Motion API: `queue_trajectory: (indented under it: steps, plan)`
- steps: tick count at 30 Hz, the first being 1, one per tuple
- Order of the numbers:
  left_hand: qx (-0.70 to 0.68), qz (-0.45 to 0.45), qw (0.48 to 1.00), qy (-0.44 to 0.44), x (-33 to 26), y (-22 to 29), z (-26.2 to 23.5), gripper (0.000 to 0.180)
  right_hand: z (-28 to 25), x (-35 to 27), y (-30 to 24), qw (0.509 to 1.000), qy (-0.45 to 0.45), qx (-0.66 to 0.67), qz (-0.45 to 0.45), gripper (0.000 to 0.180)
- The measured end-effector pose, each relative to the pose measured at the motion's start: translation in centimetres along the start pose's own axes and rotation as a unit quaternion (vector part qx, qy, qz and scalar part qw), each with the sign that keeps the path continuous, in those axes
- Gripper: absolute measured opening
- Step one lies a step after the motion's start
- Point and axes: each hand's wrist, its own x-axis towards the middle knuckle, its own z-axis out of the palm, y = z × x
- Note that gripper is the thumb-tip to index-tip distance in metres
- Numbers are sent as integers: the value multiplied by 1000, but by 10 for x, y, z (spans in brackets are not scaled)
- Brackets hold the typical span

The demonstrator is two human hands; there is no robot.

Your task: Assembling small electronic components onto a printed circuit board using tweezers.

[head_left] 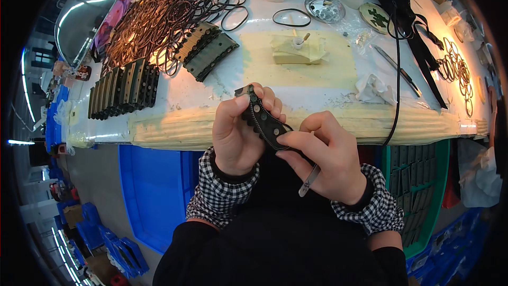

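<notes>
Above the table's near edge, my left hand [238,127] is closed around one end of a dark green strip-like part [268,123] with round metal discs on its face and a scalloped edge. The part slants down to the right. My right hand [328,153] is closed, its thumb and forefinger at the part's lower end. A slim metal tool like tweezers [309,181] juts down from under the right fingers; its other end is hidden. Beyond the hands lies a yellowish taped block [299,53] with a tiny cup [298,42] on it.
Similar dark parts stand in rows [124,89] at left, with another stack [209,53] nearby. A heap of brown-black rubber bands [153,16] lies behind. A pen-like tool [398,69] and a black cord [398,85] are at right. Blue [124,196] and green [446,180] bins sit below.
</notes>
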Motion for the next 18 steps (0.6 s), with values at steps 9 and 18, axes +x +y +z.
queue_trajectory:
  steps: [9,18]
  plan:
    - [-9,-1,1000,30,2,0,-3,22,5,-3,12,998,35,-11,-47,22]
    - [7,28,999,42,7,2,-8,23,-8,9,11,997,-55,-23,-44,19]
